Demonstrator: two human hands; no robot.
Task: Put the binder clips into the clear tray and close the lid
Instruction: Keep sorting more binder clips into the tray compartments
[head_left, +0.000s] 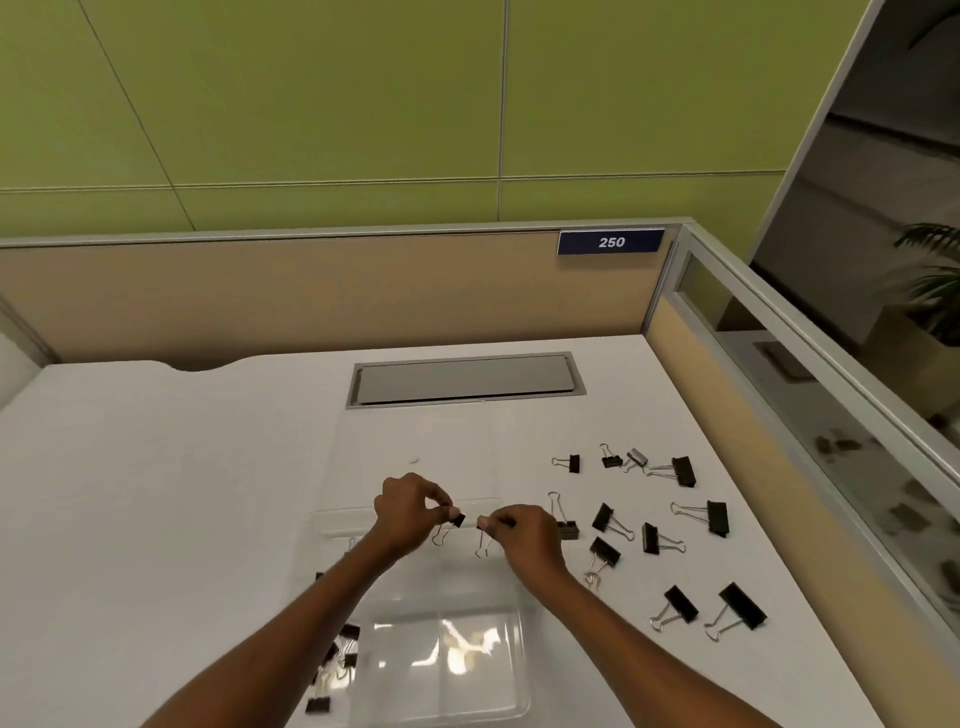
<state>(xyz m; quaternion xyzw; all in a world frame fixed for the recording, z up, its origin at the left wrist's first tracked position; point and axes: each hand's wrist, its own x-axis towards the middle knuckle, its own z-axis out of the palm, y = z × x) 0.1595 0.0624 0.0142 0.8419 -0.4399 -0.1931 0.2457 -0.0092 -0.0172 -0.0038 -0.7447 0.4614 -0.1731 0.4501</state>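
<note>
Clips already in tray (332, 660): small black cluster, left compartment of the clear tray (441, 670).
Left hand (410, 512): pinched shut on a small binder clip (451, 524), above the tray's far edge.
Right hand (524, 538): pinched shut on a second clip (484, 540), above the tray's far edge.
Loose binder clips (660, 535): scattered on the white desk (156, 493), right of the tray.
</note>
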